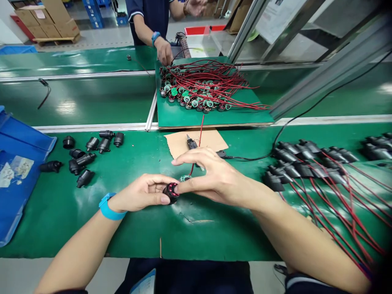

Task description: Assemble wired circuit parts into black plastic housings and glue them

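My left hand [145, 192] is closed round a short black cylinder [172, 196], its end up, with red parts showing inside the rim. At that rim rests the thumb of my right hand [211, 173]. The right index finger is stretched out well above the thumb, and the other fingers are partly hidden. Just behind the cylinder shows a small round green circuit board [185, 178] with a red wire [201, 130] running up from it. Whether the board touches the right fingers I cannot tell. A black corded tool with a pointed tip [191, 142] lies beyond on brown cardboard [176, 145].
Loose black housings [87, 157] lie left, beside a blue bin [21, 175]. Rows of black parts with red wires [290, 163] fill the right side. Ahead, a raised green board [183, 118] bears wired motors [202, 92]; a co-worker's hand [164, 51] reaches its far edge.
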{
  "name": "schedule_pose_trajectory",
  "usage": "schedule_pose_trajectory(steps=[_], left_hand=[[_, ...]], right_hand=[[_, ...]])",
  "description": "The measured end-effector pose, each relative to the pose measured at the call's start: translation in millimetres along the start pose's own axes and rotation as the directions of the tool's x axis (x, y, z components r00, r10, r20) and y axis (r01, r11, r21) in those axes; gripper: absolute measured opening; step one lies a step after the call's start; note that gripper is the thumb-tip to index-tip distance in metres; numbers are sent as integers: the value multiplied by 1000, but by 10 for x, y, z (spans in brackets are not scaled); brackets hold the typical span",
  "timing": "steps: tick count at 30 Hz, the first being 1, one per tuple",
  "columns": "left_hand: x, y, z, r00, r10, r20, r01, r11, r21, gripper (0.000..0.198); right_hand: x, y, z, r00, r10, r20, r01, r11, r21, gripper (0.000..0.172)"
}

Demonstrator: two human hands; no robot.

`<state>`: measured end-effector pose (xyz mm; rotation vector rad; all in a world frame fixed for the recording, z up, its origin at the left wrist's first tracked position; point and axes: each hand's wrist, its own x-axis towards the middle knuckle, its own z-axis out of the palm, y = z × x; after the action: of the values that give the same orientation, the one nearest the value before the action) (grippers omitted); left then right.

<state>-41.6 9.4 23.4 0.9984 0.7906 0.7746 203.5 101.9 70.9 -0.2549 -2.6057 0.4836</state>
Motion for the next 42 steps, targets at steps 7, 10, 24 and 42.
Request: schedule_pose_trajectory(steps=[7, 10, 24, 42], left_hand=[[4, 8, 23, 996, 9, 86, -15, 997, 76, 39], [14, 3, 45, 991, -2, 136, -20, 987, 159, 38], [18, -27, 52, 973, -8, 230, -13, 996, 90, 37], [75, -76, 95, 971, 146, 188, -224, 825, 520, 43]], right_hand=[[-86, -8, -24, 991, 117, 62, -132, 912, 387, 16], [-57, -97, -56, 982, 189, -7, -169, 894, 416, 14], [49, -150, 130, 995, 77, 59, -96, 827, 554, 16], [-290, -429, -57, 880, 419, 224, -470, 837, 281, 36]])
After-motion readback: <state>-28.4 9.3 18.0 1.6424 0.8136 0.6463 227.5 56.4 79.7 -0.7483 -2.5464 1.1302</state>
